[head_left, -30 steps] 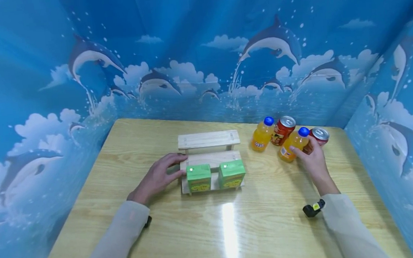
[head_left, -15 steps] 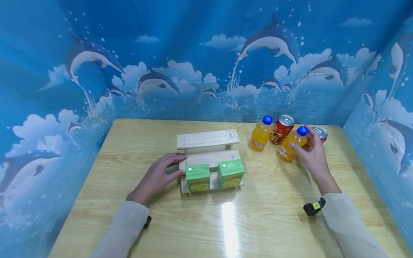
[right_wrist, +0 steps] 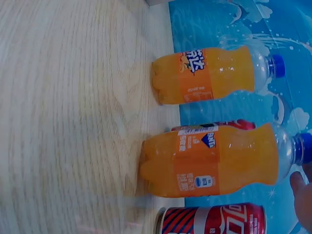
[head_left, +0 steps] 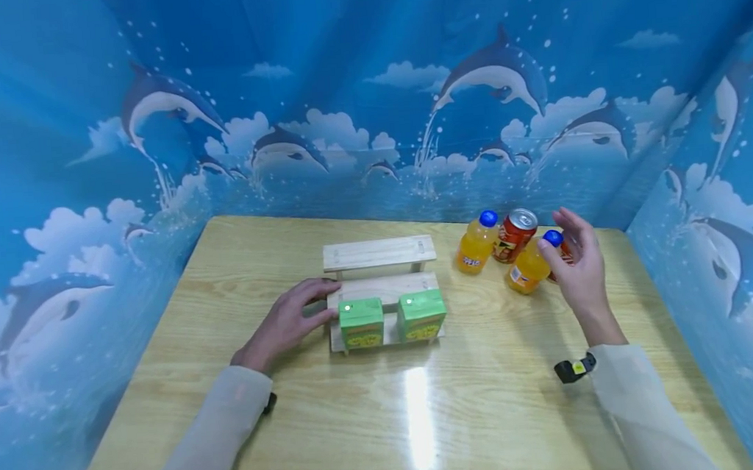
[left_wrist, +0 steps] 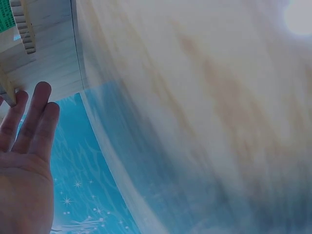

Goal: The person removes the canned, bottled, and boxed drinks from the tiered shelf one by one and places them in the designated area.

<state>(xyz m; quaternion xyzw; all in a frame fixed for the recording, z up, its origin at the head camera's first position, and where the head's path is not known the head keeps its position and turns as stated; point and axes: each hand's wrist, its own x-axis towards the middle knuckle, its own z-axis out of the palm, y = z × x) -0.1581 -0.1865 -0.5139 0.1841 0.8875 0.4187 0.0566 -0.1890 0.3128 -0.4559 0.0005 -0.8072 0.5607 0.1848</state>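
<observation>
In the head view my left hand [head_left: 286, 319] rests against the left side of a small tiered wooden stand [head_left: 387, 288]. Its fingers [left_wrist: 36, 119] look straight in the left wrist view. Two green drink cartons, a left one [head_left: 361, 323] and a right one [head_left: 421, 315], stand on the stand's front tier. My right hand [head_left: 581, 267] is raised beside an upright orange soda bottle [head_left: 525, 267], thumb near its blue cap, fingers spread and loosely bent. Behind that hand is a red soda can [right_wrist: 214, 219], mostly hidden in the head view.
A second orange soda bottle [head_left: 475, 248] and another red can [head_left: 514, 236] stand close together near the table's back edge. The wooden table [head_left: 496, 403] meets a blue dolphin-print curtain [head_left: 351, 82] at its back and sides.
My right hand has lifted and shifted slightly right, its fingers rising above the near bottle's cap. The bottle stays about where it was. My left hand has not visibly moved.
</observation>
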